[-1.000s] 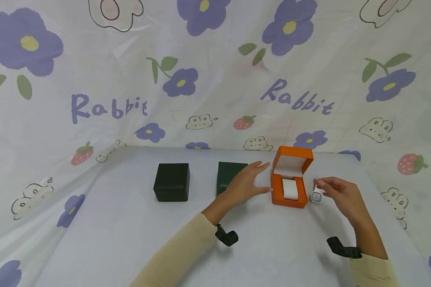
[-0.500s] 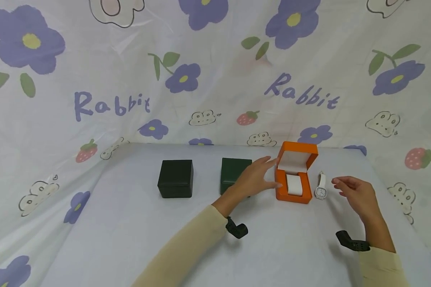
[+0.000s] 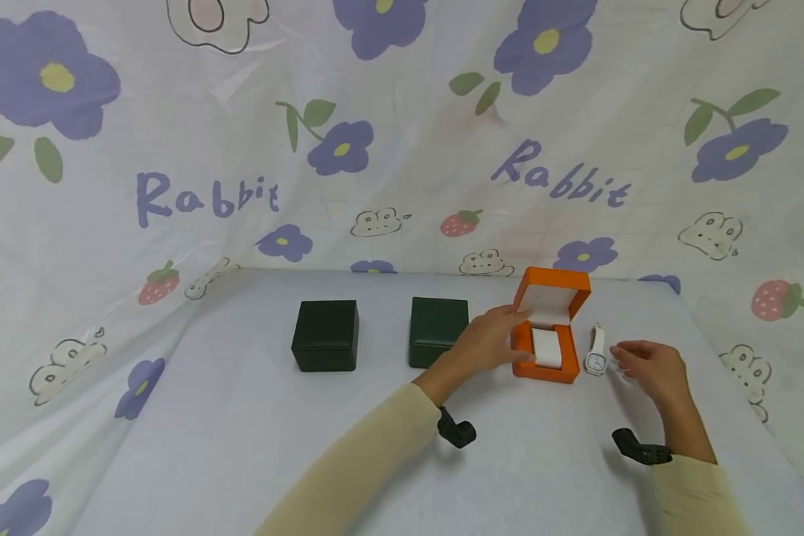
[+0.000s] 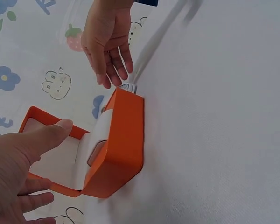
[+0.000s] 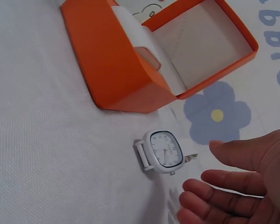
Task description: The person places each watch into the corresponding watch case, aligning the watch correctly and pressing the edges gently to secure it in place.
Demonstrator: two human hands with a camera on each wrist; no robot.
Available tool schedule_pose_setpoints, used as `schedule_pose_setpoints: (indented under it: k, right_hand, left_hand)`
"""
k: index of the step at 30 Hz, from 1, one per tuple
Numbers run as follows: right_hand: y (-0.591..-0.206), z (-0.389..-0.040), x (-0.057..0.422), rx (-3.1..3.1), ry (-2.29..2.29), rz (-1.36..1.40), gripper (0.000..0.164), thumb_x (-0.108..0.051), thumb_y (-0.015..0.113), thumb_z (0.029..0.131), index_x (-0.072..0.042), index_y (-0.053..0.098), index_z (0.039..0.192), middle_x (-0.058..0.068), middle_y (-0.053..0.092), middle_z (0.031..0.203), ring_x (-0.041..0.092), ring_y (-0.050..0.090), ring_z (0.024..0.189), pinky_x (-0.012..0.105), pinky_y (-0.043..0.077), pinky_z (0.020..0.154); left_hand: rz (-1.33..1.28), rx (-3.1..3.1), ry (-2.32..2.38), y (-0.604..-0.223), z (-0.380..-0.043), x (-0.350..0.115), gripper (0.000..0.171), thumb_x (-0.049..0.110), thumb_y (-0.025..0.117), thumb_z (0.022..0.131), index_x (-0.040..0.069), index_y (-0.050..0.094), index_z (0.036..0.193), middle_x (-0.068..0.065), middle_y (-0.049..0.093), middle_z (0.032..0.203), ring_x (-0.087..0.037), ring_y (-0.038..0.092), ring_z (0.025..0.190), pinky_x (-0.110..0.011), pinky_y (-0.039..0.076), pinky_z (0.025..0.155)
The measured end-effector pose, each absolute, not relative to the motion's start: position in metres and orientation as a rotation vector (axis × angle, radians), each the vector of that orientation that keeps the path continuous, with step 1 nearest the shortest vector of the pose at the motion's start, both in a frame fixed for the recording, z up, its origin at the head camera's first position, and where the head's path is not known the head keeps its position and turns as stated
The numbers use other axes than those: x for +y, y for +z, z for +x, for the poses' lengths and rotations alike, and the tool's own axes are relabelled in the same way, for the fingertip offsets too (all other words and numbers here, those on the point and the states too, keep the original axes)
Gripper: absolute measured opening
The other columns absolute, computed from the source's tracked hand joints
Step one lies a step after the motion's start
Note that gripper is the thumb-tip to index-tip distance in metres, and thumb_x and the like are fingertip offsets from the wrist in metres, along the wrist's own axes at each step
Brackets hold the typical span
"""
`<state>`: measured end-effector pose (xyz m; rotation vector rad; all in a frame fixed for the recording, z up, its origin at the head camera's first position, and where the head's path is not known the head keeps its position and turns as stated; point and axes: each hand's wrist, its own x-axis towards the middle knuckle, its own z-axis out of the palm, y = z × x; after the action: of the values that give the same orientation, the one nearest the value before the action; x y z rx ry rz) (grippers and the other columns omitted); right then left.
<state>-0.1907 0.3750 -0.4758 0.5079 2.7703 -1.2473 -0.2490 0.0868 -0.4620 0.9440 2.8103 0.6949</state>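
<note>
An orange watch box (image 3: 545, 374) stands on the table with its lid raised, a white cushion (image 3: 546, 348) inside. My left hand (image 3: 485, 342) is at the box's left side, thumb and fingers apart, overlapping its edge in the head view. To the right of the box lies a white wristwatch (image 5: 165, 150) with a squarish face, its strap stretched out behind it. Close to the watch's right side is my right hand (image 3: 653, 368). In the right wrist view its fingers are loosely bent and hold nothing.
Left of my left hand sits a dark green box (image 3: 438, 324) with its lid down, partly behind the hand. Farther left is a black box (image 3: 325, 335), also closed. A patterned curtain (image 3: 402, 149) hangs along the table's back edge.
My right hand has let go of the watch strap, moved off to the right, then come slightly back. The watch now lies on the table. My left hand has moved right, nearer the orange box.
</note>
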Motion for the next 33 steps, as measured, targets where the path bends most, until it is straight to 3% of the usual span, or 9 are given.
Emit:
schedule_pose_setpoints:
  k: [12, 20, 25, 33]
  right_hand:
    - [-0.488, -0.198, 0.369, 2.732, -1.175, 0.515, 0.052, -0.032, 0.062, 0.102, 0.011, 0.06, 0.131, 0.03, 0.063, 0.122, 0.03, 0.066, 0.095, 0.021, 0.057, 0.069]
    - [-0.494, -0.2, 0.366, 2.71, -1.152, 0.554, 0.045, -0.027, 0.064, 0.101, 0.008, 0.062, 0.13, 0.027, 0.063, 0.123, 0.03, 0.061, 0.097, 0.024, 0.053, 0.071]
    - [-0.494, -0.198, 0.365, 2.686, -1.183, 0.557, 0.046, -0.029, 0.065, 0.101, 0.006, 0.061, 0.131, 0.027, 0.062, 0.125, 0.031, 0.059, 0.1, 0.022, 0.053, 0.072]
    - [-0.493, -0.199, 0.366, 2.714, -1.168, 0.463, 0.047, -0.032, 0.064, 0.101, 0.005, 0.06, 0.13, 0.026, 0.063, 0.122, 0.031, 0.058, 0.101, 0.02, 0.051, 0.072]
  left_hand:
    - [0.975, 2.838, 0.543, -0.48, -0.257, 0.104, 0.077, 0.053, 0.076, 0.086, 0.025, 0.049, 0.152, -0.001, 0.047, 0.154, -0.016, 0.044, 0.14, -0.033, 0.044, 0.112]
    - [0.978, 2.809, 0.617, -0.489, -0.262, 0.113, 0.071, 0.048, 0.08, 0.085, 0.023, 0.057, 0.147, -0.004, 0.049, 0.147, -0.012, 0.051, 0.12, -0.021, 0.047, 0.104]
    - [0.991, 2.799, 0.597, -0.486, -0.26, 0.118, 0.068, 0.045, 0.082, 0.083, 0.02, 0.061, 0.143, -0.003, 0.051, 0.138, -0.011, 0.05, 0.108, -0.017, 0.048, 0.096]
    - [0.973, 2.837, 0.553, -0.486, -0.262, 0.126, 0.055, 0.043, 0.085, 0.08, 0.018, 0.07, 0.127, -0.001, 0.051, 0.126, -0.011, 0.047, 0.106, -0.016, 0.048, 0.089]
